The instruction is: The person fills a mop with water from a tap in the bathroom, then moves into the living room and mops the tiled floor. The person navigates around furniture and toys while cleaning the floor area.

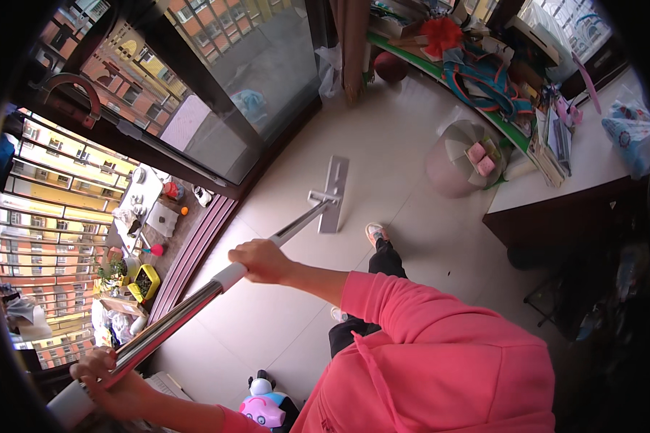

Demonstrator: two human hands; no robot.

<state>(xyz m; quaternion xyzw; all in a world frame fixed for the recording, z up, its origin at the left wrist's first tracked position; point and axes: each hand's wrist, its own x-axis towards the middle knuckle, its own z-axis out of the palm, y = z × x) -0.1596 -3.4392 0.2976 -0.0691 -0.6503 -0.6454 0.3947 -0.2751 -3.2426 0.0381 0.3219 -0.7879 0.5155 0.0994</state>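
Note:
My left hand (108, 379) is closed around the upper part of a flat mop's metal pole (165, 319), near its pale end grip. Farther down the pole, beside a white sleeve, my right hand (262, 261) grips it. The pole runs diagonally to the rectangular mop head (331, 211), which rests on the pale tiled floor and looks slightly blurred. One of my shoes (376, 233) is to the right of the mop head; the other shows partly below my right forearm.
Dark-framed sliding glass doors (260, 135) and a ridged track (200, 243) border the floor at left. At right stand a round striped stool (449, 162) and a cluttered desk (547, 189). A dark red ball (390, 66) lies farther back; a pink cartoon-faced toy (262, 408) is at the bottom.

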